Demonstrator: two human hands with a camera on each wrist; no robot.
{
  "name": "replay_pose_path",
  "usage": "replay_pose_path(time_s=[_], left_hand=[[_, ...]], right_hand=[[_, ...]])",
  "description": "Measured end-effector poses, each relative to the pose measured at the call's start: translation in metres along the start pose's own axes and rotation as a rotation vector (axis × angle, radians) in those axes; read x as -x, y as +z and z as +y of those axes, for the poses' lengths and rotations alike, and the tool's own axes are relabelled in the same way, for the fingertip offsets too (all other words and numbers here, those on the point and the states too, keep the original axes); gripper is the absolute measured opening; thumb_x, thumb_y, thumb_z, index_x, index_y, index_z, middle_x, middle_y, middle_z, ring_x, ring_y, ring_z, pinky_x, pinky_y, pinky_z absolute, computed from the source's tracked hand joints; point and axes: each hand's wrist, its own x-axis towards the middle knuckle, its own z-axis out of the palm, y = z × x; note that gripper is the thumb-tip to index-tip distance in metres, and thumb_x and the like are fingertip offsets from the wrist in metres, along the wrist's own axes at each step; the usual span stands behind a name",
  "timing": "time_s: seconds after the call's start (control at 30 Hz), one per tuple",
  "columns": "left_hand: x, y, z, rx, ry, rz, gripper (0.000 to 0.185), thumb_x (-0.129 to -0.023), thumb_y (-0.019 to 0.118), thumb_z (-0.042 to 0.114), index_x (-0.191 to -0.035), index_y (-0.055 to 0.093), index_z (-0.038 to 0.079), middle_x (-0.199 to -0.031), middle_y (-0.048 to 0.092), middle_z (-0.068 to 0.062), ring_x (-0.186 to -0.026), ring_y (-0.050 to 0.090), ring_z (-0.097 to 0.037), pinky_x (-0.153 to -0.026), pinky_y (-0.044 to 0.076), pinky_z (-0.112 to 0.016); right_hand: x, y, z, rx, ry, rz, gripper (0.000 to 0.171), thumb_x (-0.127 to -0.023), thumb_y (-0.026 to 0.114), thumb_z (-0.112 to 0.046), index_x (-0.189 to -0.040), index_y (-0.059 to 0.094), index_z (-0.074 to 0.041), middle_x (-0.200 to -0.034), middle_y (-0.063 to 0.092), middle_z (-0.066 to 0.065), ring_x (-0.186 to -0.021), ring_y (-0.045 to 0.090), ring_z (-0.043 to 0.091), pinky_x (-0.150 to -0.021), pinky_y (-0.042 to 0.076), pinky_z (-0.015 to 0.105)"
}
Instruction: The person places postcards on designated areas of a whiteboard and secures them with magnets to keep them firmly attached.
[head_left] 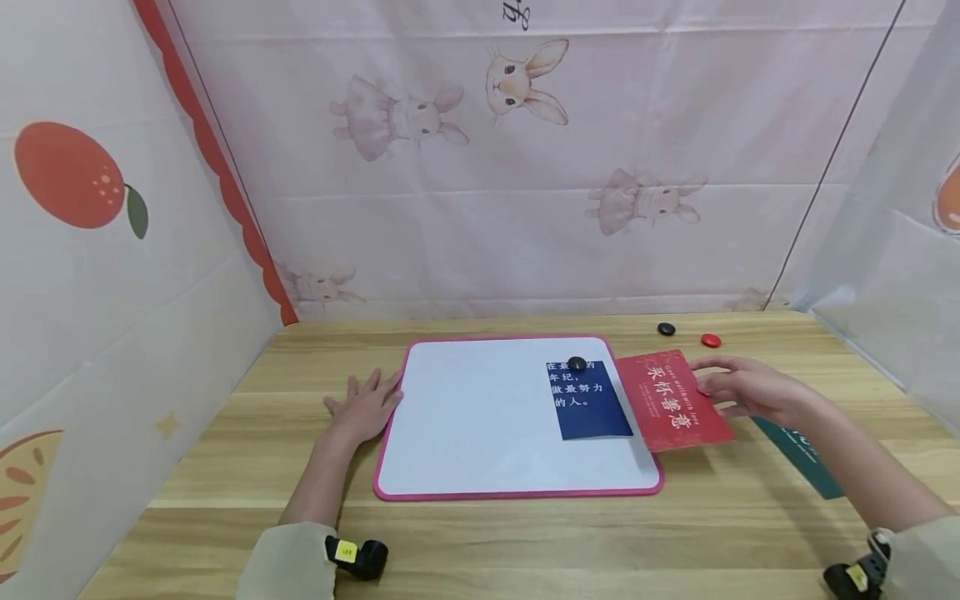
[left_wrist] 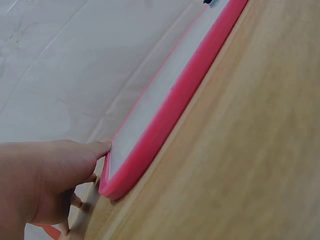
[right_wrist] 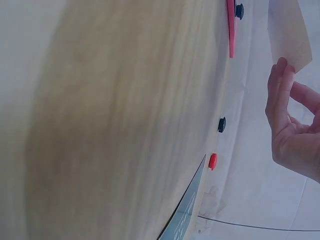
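A small whiteboard (head_left: pixel 480 425) with a pink frame lies on the table. My left hand (head_left: pixel 365 410) rests at its left edge, fingers spread and thumb touching the frame. On the board's right part lies a dark blue card (head_left: pixel 596 417) with white writing, a black round magnet (head_left: pixel 577 363) on its top edge. My right hand (head_left: pixel 753 390) pinches a red card (head_left: pixel 660 408) by its right edge, raised over the board's right side. The right wrist view shows the pale back of this red card (right_wrist: pixel 290 35) between thumb and fingers.
Behind the right hand lie a black magnet (head_left: pixel 666 329) and a red magnet (head_left: pixel 711 340). A dark green card (head_left: pixel 806 458) is on the table under the right forearm. Printed cloth walls (head_left: pixel 465 242) stand at the back and both sides of the wooden table (head_left: pixel 225 467).
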Motion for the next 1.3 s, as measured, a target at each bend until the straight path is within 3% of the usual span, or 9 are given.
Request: replay_pose_path(time_s=[1.3], left_hand=[[-0.001, 0.001, 0.000, 0.007, -0.006, 0.000, 0.053, -0.100, 0.029, 0.038, -0.147, 0.023, 0.015, -0.148, 0.011, -0.024, -0.129, -0.005, -0.052, -0.086, -0.009, -0.075]], right_hand=[[-0.028, 0.045, -0.028, -0.026, -0.039, 0.012, 0.057, -0.094, 0.051, -0.013, -0.139, 0.022, 0.007, -0.103, 0.061, 0.011, -0.092, 0.063, 0.023, -0.080, 0.050, 0.039]])
